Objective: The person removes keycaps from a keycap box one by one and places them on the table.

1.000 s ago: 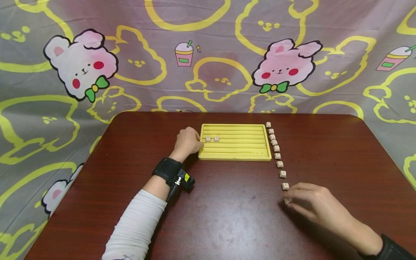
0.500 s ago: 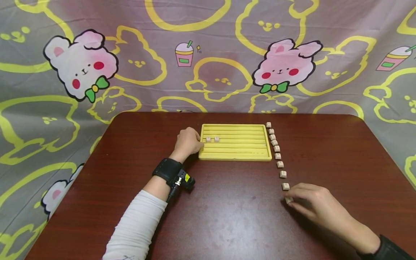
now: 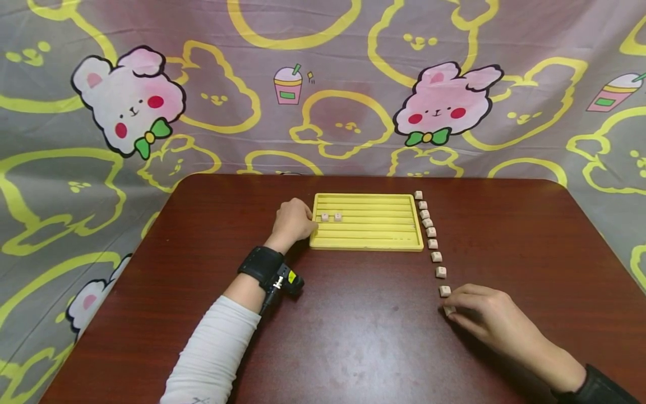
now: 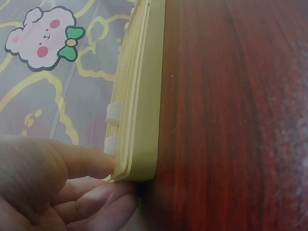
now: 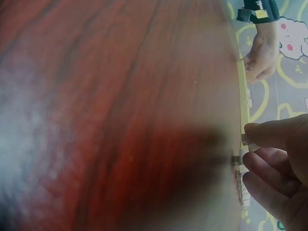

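My left hand [image 3: 292, 221] grips the left end of a yellow ridged tray [image 3: 368, 247]. In the left wrist view its thumb [image 4: 89, 161] lies over the tray's rim, with the other fingers curled below. Two pale keycaps stand on one ridge near that end, a left one [image 3: 324, 217] and a right one [image 3: 337, 216]. At the near end of a line of similar keycaps, my right hand [image 3: 497, 317] pinches a keycap [image 3: 448, 310] between thumb and fingertips. The right wrist view shows this pinched keycap [image 5: 248, 140] partly covered by the fingers.
Several loose keycaps [image 3: 436, 257] form a line along the tray's right side and toward the person. All lie on a dark red-brown table [image 3: 353, 325]. A cartoon-printed cloth [image 3: 343, 67] hangs behind the table's far edge.
The keycap at my right fingertips has shifted very slightly toward the hand and the line. My left hand keeps its hold on the tray. The whole head view drifts slightly.
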`<state>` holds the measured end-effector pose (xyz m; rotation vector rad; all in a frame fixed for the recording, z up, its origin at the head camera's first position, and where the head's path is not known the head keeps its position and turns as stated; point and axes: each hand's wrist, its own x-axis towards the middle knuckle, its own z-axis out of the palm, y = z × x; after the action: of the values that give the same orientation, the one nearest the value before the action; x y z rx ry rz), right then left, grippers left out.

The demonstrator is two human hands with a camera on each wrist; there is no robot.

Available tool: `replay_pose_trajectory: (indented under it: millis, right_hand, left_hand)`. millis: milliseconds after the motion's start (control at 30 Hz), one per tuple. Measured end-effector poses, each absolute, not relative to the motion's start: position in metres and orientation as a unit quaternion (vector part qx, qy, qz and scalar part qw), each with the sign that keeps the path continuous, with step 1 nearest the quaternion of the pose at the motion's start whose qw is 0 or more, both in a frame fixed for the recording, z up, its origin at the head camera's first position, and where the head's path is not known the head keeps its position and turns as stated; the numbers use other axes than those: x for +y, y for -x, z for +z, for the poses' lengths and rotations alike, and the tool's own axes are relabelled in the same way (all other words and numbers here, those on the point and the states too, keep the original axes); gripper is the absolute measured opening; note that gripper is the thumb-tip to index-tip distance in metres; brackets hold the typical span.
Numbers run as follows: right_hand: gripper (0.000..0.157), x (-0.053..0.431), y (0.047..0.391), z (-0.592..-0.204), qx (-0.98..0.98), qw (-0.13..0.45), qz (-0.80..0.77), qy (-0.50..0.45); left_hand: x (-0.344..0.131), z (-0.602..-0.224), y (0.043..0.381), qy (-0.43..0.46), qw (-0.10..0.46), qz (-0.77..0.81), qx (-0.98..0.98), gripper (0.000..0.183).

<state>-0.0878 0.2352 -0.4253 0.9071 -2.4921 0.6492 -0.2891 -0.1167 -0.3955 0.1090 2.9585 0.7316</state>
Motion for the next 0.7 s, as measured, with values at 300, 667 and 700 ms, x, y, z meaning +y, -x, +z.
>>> replay_pose_trajectory:
  millis: [300,667,700]
  right_hand:
    - [0.033,0.2348,0.0892,-0.4273,-0.9,0.194,0.23,-0.314]
    - [0.03,0.2336,0.0893,-0.4278,-0.907,0.183,0.226,-0.305]
    - [0.031,0.2337,0.0894,-0.4279,-0.906,0.183,0.228,-0.306]
  left_hand:
    - [-0.1167,-0.396,0.2902,-0.029,0.047,0.237,0.97,0.038]
    - [-0.1173,-0.396,0.2893,-0.036,0.041,0.238,0.97,0.039]
    - [-0.1174,-0.396,0.2893,-0.038,0.037,0.237,0.97,0.039]
